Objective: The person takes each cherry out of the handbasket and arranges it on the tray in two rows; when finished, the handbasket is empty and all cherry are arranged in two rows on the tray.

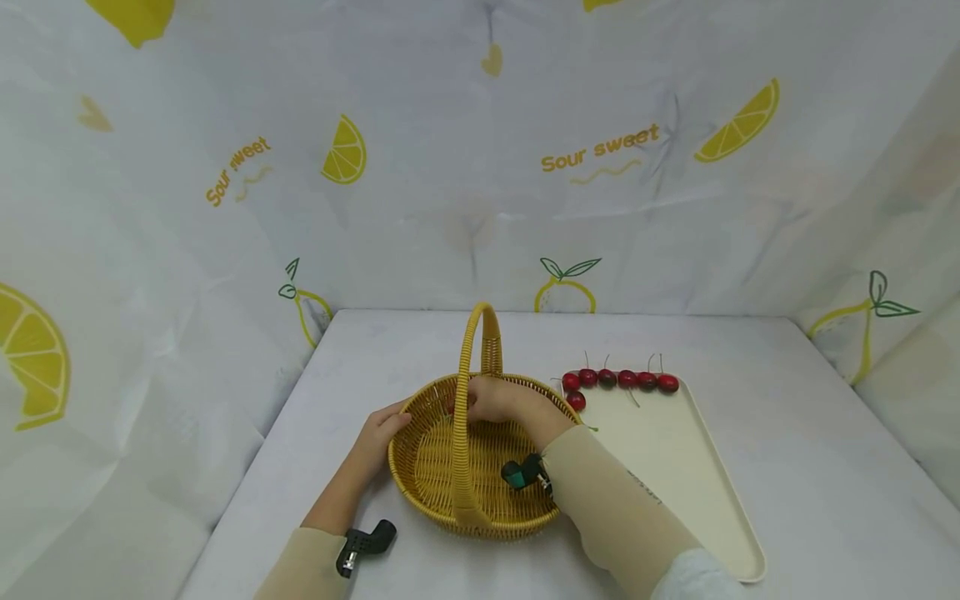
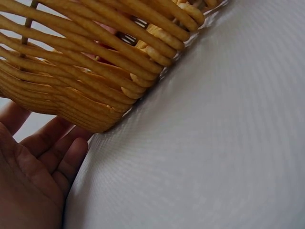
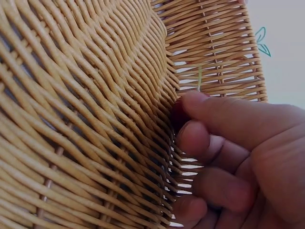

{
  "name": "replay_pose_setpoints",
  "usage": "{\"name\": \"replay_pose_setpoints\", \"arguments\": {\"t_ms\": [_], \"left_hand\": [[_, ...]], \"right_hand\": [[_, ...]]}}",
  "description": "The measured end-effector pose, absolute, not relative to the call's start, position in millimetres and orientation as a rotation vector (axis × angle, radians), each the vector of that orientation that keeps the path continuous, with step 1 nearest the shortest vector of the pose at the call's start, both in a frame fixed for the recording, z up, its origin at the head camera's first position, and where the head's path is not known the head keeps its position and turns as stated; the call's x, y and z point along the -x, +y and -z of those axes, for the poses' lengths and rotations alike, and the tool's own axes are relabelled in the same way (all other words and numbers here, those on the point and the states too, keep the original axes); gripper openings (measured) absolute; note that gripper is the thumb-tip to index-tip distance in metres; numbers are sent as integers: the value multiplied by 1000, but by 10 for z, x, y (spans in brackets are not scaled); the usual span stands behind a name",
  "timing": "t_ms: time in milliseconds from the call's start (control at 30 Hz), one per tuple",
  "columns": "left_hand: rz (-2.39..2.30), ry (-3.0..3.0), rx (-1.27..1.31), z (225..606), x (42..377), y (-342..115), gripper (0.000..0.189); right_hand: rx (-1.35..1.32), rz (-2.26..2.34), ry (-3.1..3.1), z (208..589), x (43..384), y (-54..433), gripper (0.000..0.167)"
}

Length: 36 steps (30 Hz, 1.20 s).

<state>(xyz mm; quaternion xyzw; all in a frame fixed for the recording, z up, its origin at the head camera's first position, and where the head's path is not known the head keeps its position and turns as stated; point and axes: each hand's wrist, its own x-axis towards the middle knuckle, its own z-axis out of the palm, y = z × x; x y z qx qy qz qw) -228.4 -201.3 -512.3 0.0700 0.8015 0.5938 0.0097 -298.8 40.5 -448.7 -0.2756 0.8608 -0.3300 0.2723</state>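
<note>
A yellow wicker basket [image 1: 435, 475] with a tall arched handle stands on the white table. My left hand [image 1: 378, 435] holds its left rim, thumb over the edge; in the left wrist view the fingers [image 2: 71, 160] lie against the outer weave. Inside the basket, near the far left wall, is my right hand [image 1: 497, 400]. In the right wrist view its thumb and index finger pinch a dark red cherry [image 3: 178, 114] with a green stem, low against the woven side. The handle partly hides the right hand in the head view.
To the right of the basket lies a cream tray [image 1: 675, 450], partly under the right forearm. Several red cherries [image 1: 627, 379] line its far edge, and another cherry [image 1: 576, 401] sits at its left edge. A lemon-print cloth [image 1: 450, 233] hangs behind the table.
</note>
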Motion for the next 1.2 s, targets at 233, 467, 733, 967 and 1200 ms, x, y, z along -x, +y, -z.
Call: {"name": "replay_pose_setpoints", "arguments": {"t_ms": [233, 467, 733, 967, 1200], "left_hand": [[-1852, 2499, -224, 5115, 2289, -1984, 46], [-1863, 2480, -210, 5122, 2279, -1954, 45], [-1876, 2468, -209, 5152, 2277, -1956, 44], [-1874, 2471, -198, 5146, 2271, -1985, 45], [-1857, 2481, -200, 5117, 2263, -2016, 45]], "right_hand": [[757, 790, 2331, 4452, 2952, 458, 4], [815, 813, 2338, 4307, 2879, 526, 0], [960, 837, 2447, 3974, 2684, 604, 6], [946, 862, 2538, 3694, 2491, 732, 19], [898, 1087, 2504, 3590, 2260, 889, 26]]}}
